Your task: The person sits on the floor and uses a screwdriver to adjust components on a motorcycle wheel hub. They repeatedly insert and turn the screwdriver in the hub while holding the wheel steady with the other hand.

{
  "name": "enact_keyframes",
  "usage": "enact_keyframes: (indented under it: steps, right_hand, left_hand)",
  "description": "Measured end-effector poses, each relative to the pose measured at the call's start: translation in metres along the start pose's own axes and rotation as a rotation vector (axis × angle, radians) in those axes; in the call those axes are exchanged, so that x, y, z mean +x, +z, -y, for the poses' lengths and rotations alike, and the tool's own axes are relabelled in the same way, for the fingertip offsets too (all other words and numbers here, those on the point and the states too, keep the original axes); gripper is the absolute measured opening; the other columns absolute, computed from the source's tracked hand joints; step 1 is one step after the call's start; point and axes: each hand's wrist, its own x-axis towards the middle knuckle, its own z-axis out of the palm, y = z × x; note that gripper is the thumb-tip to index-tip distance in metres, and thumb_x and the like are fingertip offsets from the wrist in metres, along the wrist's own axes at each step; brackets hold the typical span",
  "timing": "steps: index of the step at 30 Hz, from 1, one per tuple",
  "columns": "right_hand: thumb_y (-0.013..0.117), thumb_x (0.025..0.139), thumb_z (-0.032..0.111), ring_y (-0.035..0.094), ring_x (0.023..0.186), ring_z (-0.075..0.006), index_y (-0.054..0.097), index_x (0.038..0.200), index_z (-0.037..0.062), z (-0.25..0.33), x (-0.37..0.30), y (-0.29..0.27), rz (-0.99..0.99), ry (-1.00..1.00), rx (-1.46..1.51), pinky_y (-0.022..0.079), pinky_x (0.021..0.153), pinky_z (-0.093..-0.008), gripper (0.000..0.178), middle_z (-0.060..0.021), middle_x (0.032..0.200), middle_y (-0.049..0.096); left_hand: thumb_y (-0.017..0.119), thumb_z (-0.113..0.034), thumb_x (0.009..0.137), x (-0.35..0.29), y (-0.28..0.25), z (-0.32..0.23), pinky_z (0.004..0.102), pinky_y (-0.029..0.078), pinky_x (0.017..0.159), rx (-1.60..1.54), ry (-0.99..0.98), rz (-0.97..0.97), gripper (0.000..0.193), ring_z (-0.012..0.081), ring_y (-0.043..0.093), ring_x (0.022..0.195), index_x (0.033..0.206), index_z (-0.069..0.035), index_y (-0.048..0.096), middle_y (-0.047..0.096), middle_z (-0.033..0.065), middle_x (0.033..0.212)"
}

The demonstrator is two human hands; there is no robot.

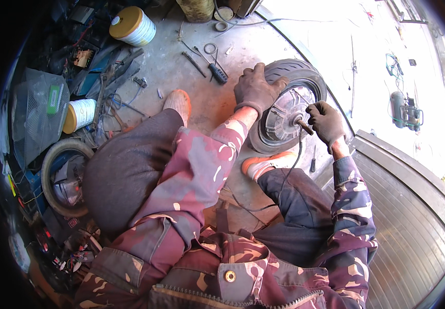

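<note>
A hub-motor wheel (283, 121) lies tilted on the floor ahead of me, its metal hub ringed by a black tyre (297, 69). My left hand (257, 90), in a dark glove, grips the tyre's left side, thumb reaching toward the rim. Beside the hub my gloved right hand (327, 122) is closed in a pinch on a thin metal rod (298, 96) that slants across the hub face; its exact kind is unclear. Just under those fingers the axle (305, 126) sticks out. A black cable (298, 157) runs from it down between my legs.
Several hand tools, including a dark-handled screwdriver (217, 73), lie beyond my left foot. Another small screwdriver (313, 160) is right of my right shoe. White tubs (139, 32), a loose tyre (47, 175) and clutter fill the left. A ribbed metal panel (408, 221) stands at right.
</note>
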Motion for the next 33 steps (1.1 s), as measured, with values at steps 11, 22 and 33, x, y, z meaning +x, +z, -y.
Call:
enact_keyframes:
  steps: [11, 22, 33]
  right_hand:
    - [0.082, 0.094, 0.032, 0.077, 0.086, -0.0344, 0.073, 0.106, 0.0037, 0.005, -0.002, 0.006, -0.007, -0.109, -0.135, 0.059, 0.08, -0.0436, 0.032, -0.0164, 0.092, 0.078]
    - [0.071, 0.101, 0.04, 0.077, 0.092, -0.0392, 0.075, 0.105, 0.0056, 0.014, -0.002, 0.003, -0.06, -0.098, -0.263, 0.059, 0.081, -0.0476, 0.035, -0.0192, 0.093, 0.079]
    - [0.068, 0.101, 0.04, 0.075, 0.102, -0.0395, 0.075, 0.106, 0.0099, 0.034, -0.009, 0.002, -0.1, -0.197, -0.606, 0.058, 0.089, -0.0507, 0.031, -0.017, 0.109, 0.077]
  left_hand:
    - [0.078, -0.07, 0.086, -0.002, -0.001, 0.0, 0.0481, 0.052, 0.111, -0.007, -0.002, 0.007, 0.088, 0.0417, 0.063, 0.133, 0.149, -0.01, 0.059, 0.063, 0.0259, 0.14]
    - [0.078, -0.071, 0.085, -0.001, -0.001, 0.0, 0.0482, 0.053, 0.11, 0.0, -0.004, 0.005, 0.089, 0.0418, 0.063, 0.133, 0.149, -0.012, 0.059, 0.063, 0.0261, 0.14]
    - [0.078, -0.071, 0.086, -0.003, -0.001, 0.0, 0.0482, 0.052, 0.111, -0.003, -0.003, -0.001, 0.091, 0.0418, 0.062, 0.134, 0.15, -0.01, 0.057, 0.062, 0.0262, 0.142]
